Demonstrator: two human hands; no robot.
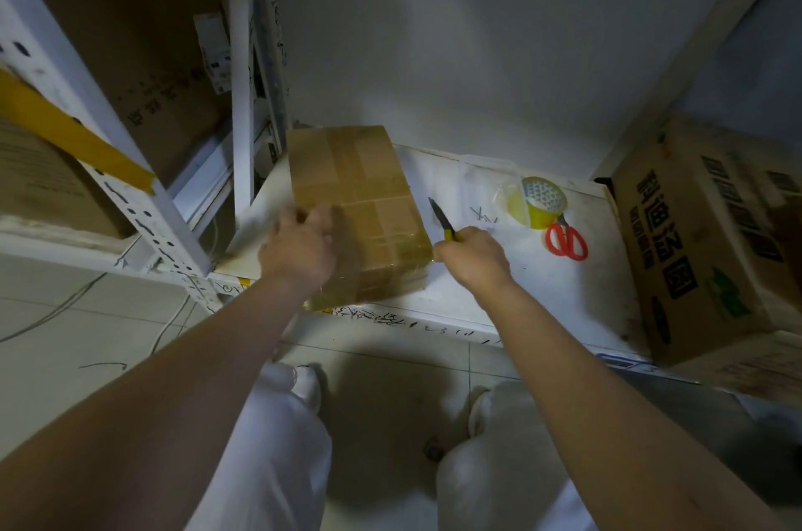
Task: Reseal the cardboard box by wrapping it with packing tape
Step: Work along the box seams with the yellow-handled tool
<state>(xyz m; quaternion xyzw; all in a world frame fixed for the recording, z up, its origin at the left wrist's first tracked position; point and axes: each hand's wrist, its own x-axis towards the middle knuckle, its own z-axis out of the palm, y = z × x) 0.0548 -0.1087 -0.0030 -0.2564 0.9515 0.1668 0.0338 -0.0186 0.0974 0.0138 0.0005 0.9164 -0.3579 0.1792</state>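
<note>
In the head view, a cardboard box point(360, 205) lies flat on a white shelf point(499, 296), at the left end of it, close to the front edge. The box is already covered with bands of brown packing tape that cross on its top face, and its near corner reaches a little over the front edge of the shelf.

The left hand point(299, 246) rests on the near left part of the box, with the fingers curled over its top and left edge, so it holds the box. The right hand point(473, 255) is just beside the near right corner of the box. Its fingers are closed around the yellow handle of a small knife point(440, 218), and the dark blade points up and away from the person, next to the right side of the box.

To the right on the shelf stands a roll of packing tape point(540, 202) with a yellow look, and a pair of orange scissors point(566, 242) lies touching it on the near side. Further right there is a big printed carton point(703, 244). A white metal rack point(143, 200) with other cartons stands at the left. Below, the person's legs in white trousers point(277, 443) are above a tiled floor point(87, 335).
</note>
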